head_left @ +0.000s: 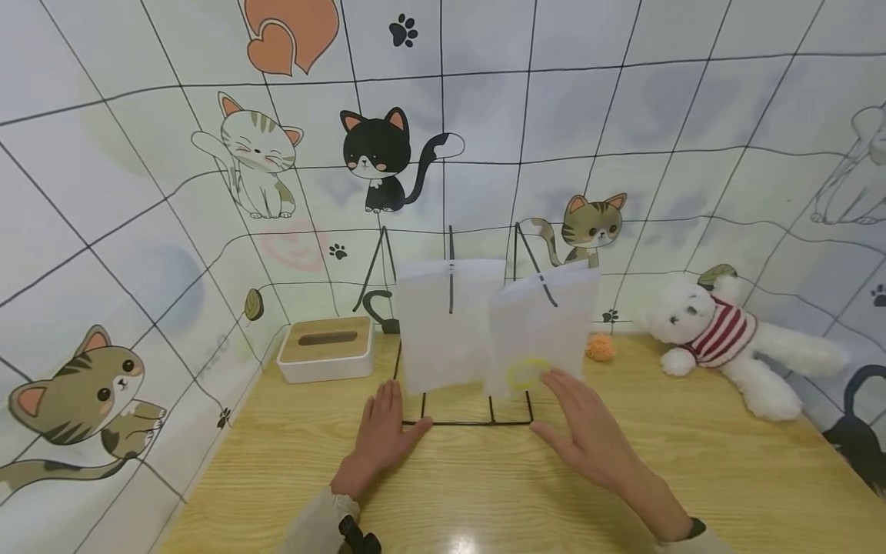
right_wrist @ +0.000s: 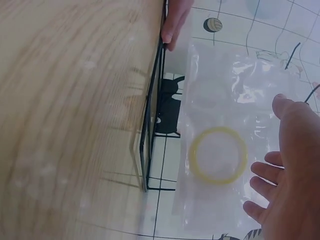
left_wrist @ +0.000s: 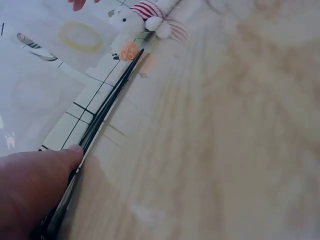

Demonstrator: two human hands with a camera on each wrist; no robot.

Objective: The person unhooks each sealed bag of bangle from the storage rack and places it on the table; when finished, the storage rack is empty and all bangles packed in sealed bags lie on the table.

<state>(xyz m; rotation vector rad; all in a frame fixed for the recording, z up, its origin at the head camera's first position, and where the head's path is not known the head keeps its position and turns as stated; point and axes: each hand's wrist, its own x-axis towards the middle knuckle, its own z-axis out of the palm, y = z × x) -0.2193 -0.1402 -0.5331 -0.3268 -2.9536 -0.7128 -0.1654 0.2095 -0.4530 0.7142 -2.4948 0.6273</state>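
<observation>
A black wire rack (head_left: 457, 423) stands on the table, with two clear plastic bags hanging from its prongs. My left hand (head_left: 383, 435) lies at the rack's lower left corner, fingers extended. Its thumb (left_wrist: 75, 152) touches the base bar in the left wrist view. The left bag (head_left: 443, 331) hangs nearly straight; the right bag (head_left: 547, 327) is tilted and overlaps it. A yellow ring (right_wrist: 243, 155) shows on the right bag. Beside that bag is my right hand (head_left: 584, 431), fingers spread and loosely extended, fingertips close to the ring, thumb near the rack's right corner.
A white tissue box (head_left: 325, 371) with a wooden lid stands at the back left. Behind the right bag sits a small orange ball (head_left: 600, 348). A white plush bear (head_left: 723, 335) in a striped shirt leans at the right against the cat-patterned wall (head_left: 484, 115).
</observation>
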